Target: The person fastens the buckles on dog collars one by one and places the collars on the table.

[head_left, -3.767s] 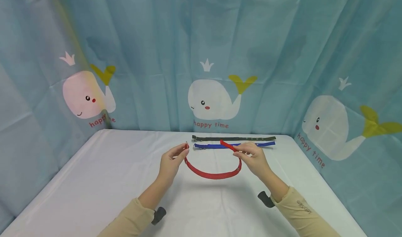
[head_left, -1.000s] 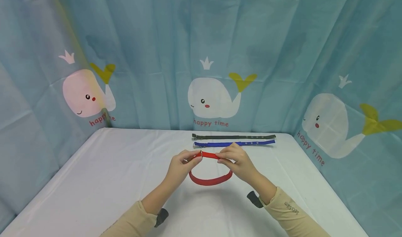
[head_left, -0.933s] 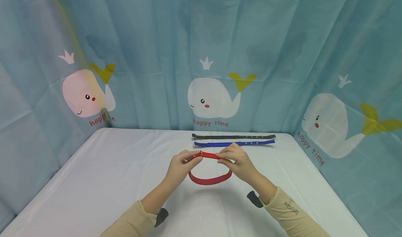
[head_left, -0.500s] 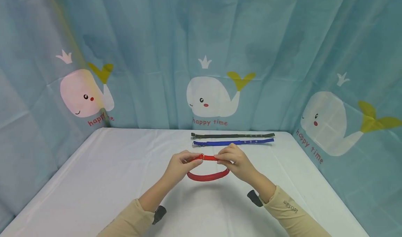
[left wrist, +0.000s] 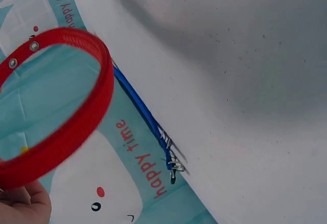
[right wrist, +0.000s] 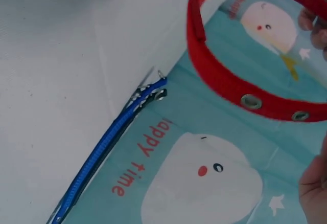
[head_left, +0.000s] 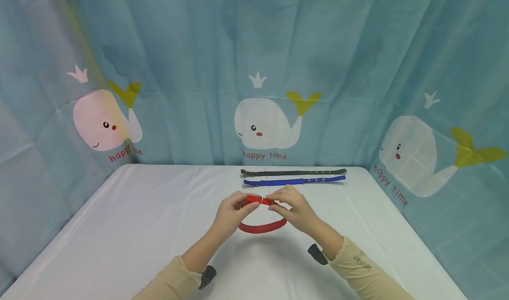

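Observation:
A red pet collar (head_left: 262, 228) with metal eyelets hangs above the table as a closed loop between both hands. My left hand (head_left: 232, 209) pinches it at the upper left, where a short red flap (head_left: 252, 199) shows beside the fingers. Close by, my right hand (head_left: 296, 207) pinches the upper right of the loop. A thin pale metal part (head_left: 261, 200) shows between the fingertips; whether its pin sits in an eyelet cannot be told. The left wrist view shows the eyelets on the collar band (left wrist: 92, 116), and so does the right wrist view on its band (right wrist: 225, 83).
A blue collar (head_left: 294, 182) and a dark green collar (head_left: 294, 173) lie stretched out side by side near the back edge of the white table (head_left: 159, 220). Behind stands a light blue curtain (head_left: 191, 114) with printed whales.
The collar's ends, wide apart at first, have come together into a loop. Over the last half second my right hand moved slightly left, and the red flap came into view by my left fingers.

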A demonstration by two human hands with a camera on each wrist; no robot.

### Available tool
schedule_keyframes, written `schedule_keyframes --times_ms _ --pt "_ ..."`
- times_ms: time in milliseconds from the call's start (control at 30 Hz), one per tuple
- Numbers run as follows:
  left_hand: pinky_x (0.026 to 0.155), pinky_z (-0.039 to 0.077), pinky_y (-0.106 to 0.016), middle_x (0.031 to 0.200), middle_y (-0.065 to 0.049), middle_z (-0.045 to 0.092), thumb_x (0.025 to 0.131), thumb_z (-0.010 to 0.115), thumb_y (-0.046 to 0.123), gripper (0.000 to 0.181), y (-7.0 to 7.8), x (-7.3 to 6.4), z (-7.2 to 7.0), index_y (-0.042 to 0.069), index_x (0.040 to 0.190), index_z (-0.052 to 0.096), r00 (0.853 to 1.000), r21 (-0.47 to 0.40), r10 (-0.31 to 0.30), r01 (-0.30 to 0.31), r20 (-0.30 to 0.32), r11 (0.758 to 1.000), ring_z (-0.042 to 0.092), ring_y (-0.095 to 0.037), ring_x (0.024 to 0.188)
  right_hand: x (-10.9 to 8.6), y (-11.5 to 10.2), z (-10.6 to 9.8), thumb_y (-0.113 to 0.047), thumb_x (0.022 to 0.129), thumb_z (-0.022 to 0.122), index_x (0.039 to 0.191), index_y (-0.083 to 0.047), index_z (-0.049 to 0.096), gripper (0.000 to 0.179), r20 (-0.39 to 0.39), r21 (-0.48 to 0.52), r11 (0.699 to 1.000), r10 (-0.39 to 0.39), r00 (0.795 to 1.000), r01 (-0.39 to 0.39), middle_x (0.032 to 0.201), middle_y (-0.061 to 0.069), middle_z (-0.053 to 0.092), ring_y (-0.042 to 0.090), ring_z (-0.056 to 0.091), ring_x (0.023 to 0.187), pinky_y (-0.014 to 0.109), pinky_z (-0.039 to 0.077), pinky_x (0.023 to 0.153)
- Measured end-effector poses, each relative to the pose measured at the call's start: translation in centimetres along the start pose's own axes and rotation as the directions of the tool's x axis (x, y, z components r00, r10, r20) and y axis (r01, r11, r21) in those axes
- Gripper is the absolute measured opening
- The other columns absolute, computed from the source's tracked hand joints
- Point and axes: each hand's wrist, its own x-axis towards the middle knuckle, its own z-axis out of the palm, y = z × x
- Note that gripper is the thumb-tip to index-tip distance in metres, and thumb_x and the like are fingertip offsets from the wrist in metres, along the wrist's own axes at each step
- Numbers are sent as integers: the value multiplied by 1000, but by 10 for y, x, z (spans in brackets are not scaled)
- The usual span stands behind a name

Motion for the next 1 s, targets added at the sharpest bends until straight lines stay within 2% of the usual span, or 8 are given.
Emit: schedule_keyframes --times_ms 67,167,267,533,733,933,1000 --pt "70 49 -27 93 -3 64 88 72 15 18 1 0 -1 7 104 73 1000 -1 6 -6 -29 1000 56 -20 84 -3 0 -1 3 77 78 106 0 71 31 11 4 997 75 997 -75 93 4 71 18 57 84 28 52 69" --pt "69 47 -29 92 -3 64 88 73 15 19 3 0 -4 7 106 73 998 -18 6 -7 -66 1000 54 -20 83 -9 1 -3 2 78 78 107 0 72 29 29 19 982 189 981 -190 91 3 70 17 57 80 28 51 67" --pt "70 47 -30 93 -4 64 88 72 14 23 4 1 -6 6 109 73 997 -45 2 -5 -76 999 54 -21 83 -12 2 -3 0 81 75 105 0 72 24 48 43 968 247 968 -249 88 4 70 15 56 78 27 49 66" --pt "74 49 -33 98 -8 68 88 72 13 26 5 2 -4 1 112 70 997 -72 27 -32 -72 997 57 -22 85 -6 -3 1 3 82 73 105 1 73 23 47 91 974 206 978 -209 88 8 71 14 56 80 25 50 67" --pt "77 51 -34 99 -9 69 88 72 12 21 5 3 -1 3 107 71 997 -71 34 -39 -75 997 61 -24 89 -4 -3 2 2 84 72 109 1 72 25 55 103 975 193 980 -198 92 8 72 14 56 82 26 51 68" --pt "75 52 -29 100 -7 69 89 71 12 18 7 4 3 3 104 73 998 -91 58 -60 -31 994 63 -21 89 5 -1 -7 6 84 69 108 2 70 25 -71 68 985 164 984 -159 96 9 67 21 56 84 27 49 70" --pt "71 51 -26 97 -6 67 88 72 12 16 7 3 4 3 102 73 997 -72 74 -74 -5 995 62 -18 84 12 -4 -12 6 83 70 108 2 71 26 -78 71 988 142 987 -136 95 8 63 23 55 87 28 49 72"
